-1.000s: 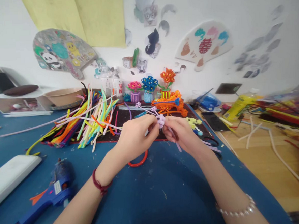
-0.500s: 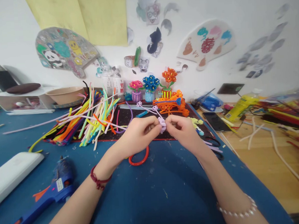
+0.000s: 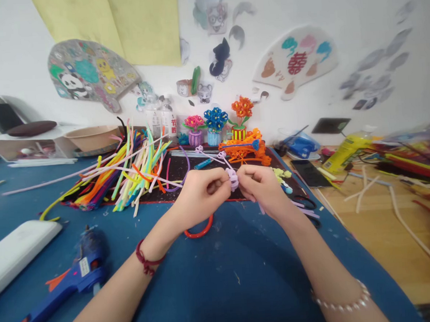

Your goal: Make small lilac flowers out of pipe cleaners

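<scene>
My left hand [image 3: 205, 188] and my right hand [image 3: 260, 185] meet over the near edge of the dark mat, thumbs and fingertips pinched on a light purple pipe-cleaner flower [image 3: 232, 178] between them. Its curled loops show in the gap; the rest is covered by my fingers. A short purple end pokes out below my right hand. Just beyond lie further light purple pipe-cleaner pieces with looped heads [image 3: 221, 155]. Beneath my left wrist shows a red ring-shaped handle [image 3: 200, 230]. Black-handled scissors [image 3: 307, 202] and purple stems lie right of my right hand.
A bundle of colourful pipe cleaners [image 3: 139, 170] lies left on the mat. Small potted pipe-cleaner flowers [image 3: 216, 124] stand by the wall, near an orange pile [image 3: 249, 149]. A blue glue gun [image 3: 79, 273] and a white case [image 3: 20, 255] are front left. A phone [image 3: 310, 173] lies right.
Both hands stay at nearly the same spot, still pinching the purple flower. The fingers of my right hand have shifted slightly, and a purple end now shows beneath them.
</scene>
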`<control>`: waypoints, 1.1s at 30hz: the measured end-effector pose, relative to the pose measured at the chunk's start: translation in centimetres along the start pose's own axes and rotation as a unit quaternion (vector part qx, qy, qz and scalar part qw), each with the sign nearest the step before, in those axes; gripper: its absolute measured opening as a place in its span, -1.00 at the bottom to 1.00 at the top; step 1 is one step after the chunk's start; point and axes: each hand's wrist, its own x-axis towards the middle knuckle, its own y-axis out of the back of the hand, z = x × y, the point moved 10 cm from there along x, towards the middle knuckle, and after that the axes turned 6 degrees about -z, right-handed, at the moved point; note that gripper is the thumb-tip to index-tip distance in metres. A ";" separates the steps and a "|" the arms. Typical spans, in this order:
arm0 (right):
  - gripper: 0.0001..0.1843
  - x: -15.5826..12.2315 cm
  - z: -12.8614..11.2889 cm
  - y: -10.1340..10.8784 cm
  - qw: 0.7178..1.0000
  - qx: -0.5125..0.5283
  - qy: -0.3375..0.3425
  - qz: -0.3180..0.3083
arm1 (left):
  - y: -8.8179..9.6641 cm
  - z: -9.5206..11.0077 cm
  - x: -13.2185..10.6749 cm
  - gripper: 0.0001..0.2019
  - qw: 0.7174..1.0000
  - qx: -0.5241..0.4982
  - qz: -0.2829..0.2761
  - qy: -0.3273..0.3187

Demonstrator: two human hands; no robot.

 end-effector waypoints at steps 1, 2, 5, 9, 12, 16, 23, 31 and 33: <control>-0.80 0.0 0.1 0.0 1.000 0.001 -0.002 -0.002 | 0.1 0.1 0.0 -0.82 1.000 0.005 0.008 -0.004; -0.81 0.0 0.2 -0.1 1.000 0.002 -0.004 -0.005 | 0.2 0.3 -0.1 -0.82 1.000 0.009 0.017 -0.008; -0.81 0.0 0.4 -0.4 1.000 0.002 -0.006 -0.013 | 0.6 0.6 -0.2 -0.81 0.999 0.017 0.045 -0.012; -0.79 0.0 -0.1 -0.4 1.000 -0.017 0.007 -0.004 | 0.9 1.0 -0.4 -0.80 0.996 0.047 0.076 -0.015; -0.78 0.0 -0.5 -0.4 1.000 -0.029 0.006 0.002 | 1.0 1.4 -0.6 -0.78 0.990 0.103 0.096 -0.021; -0.79 -0.2 -0.9 -0.4 0.999 -0.041 0.004 0.009 | 0.8 1.9 -0.8 -0.81 0.972 0.204 0.107 -0.034; -0.79 -0.6 -2.1 -0.8 0.995 -0.099 0.019 0.002 | 0.1 2.4 -1.0 -0.85 0.906 0.410 0.094 -0.048; -0.77 -0.8 -2.2 -1.3 0.994 -0.104 0.017 -0.016 | -0.8 3.1 -1.1 -0.82 0.861 0.499 0.065 -0.081; -0.77 -0.7 -1.9 -1.2 0.995 -0.098 0.011 -0.013 | -0.7 3.3 -1.2 -0.81 0.858 0.502 0.068 -0.085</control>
